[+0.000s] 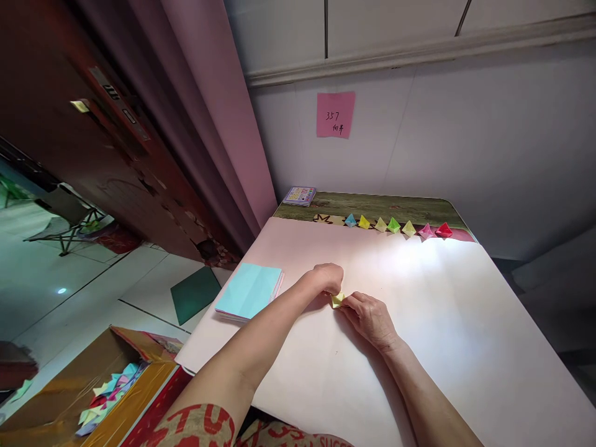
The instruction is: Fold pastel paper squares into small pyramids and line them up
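Note:
Between my two hands, over the middle of the table, is a small folded piece of pale yellow paper (338, 300). My left hand (329, 277) is closed at its upper left side, the fingers curled against the paper. From the right, my right hand (370, 316) pinches the paper's other edge between thumb and fingers. Part of the paper is hidden by the fingers. Left of my left forearm lies a stack of square paper (249, 290) with a light blue sheet on top.
A row of folded paper pieces (393, 225) in several colours stands along the table's far edge. Behind it, a small pile of cards (300, 196) lies at the far left corner. A cardboard box (139, 397) holding folded papers stands at lower left. A pink note (335, 115) is on the wall.

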{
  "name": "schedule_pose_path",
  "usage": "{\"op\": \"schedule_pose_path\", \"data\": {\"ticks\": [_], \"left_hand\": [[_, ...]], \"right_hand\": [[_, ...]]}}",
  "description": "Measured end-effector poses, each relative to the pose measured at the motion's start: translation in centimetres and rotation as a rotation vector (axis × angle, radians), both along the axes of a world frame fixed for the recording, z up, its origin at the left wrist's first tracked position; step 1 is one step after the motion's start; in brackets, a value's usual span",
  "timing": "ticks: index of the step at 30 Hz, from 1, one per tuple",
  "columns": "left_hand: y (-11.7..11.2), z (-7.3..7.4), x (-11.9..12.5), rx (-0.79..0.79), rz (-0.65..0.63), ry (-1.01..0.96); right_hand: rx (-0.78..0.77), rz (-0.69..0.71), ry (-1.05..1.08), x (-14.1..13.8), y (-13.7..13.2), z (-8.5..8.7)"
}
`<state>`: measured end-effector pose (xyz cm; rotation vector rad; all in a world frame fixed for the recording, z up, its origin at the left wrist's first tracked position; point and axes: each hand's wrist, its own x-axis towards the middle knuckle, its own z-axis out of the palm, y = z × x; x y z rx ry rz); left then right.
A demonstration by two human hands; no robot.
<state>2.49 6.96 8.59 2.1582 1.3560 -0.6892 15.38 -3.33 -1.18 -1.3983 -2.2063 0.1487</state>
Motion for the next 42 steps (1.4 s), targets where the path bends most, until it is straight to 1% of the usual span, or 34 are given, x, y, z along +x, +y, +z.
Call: {"op": "schedule_pose_path", "data": {"ticks": [6, 11, 14, 19, 24, 28, 32, 34, 36, 38, 40, 42], "left_hand": [[0.0, -0.3, 0.0, 0.089, -0.065, 0.039], [0.1, -0.6, -0.3, 0.051, -0.079, -0.001], [0.1, -0.8, -0.7, 0.003, -0.039, -0.041], [0.2, -1.2, -0.9, -0.108, 0.069, -0.099], [-0.1, -1.6, -1.1, -0.191, 0.142, -0.111], [-0.2, -1.8, -1.8, -0.279, 0.190, -0.156], [-0.4, -2.1, -2.8, -0.336, 0.225, -0.243], [-0.7, -2.3, -3.2, -0.304, 0.193, -0.287], [-1.1, -2.6, -3.5, -0.192, 0.127, -0.300], [-1.5, -2.9, -3.8, -0.062, 0.089, -0.313], [-2.0, -3.1, -4.0, 0.017, 0.096, -0.341], [-2.4, -3.3, -4.3, 0.048, 0.115, -0.377]], "right_hand": [[0.010, -0.002, -0.003, 0.0, 0.0, 0.1], [0.009, 0.001, 0.024, 0.0, 0.0, 0.0], [-0.004, -0.001, 0.035, 0.1, 0.0, 0.0], [-0.040, 0.006, 0.026, 0.5, 0.1, 0.3], [-0.063, 0.028, 0.007, 0.6, 0.2, 0.4], [-0.092, 0.059, 0.080, 0.6, 0.3, 0.4], [-0.121, 0.089, 0.171, 0.7, 0.3, 0.4], [-0.115, 0.088, 0.187, 0.7, 0.3, 0.3], [-0.104, 0.089, 0.189, 0.7, 0.3, 0.2], [-0.097, 0.091, 0.189, 0.7, 0.3, 0.1], [-0.095, 0.091, 0.197, 0.7, 0.3, -0.1], [-0.089, 0.088, 0.213, 0.7, 0.2, -0.2]]}}
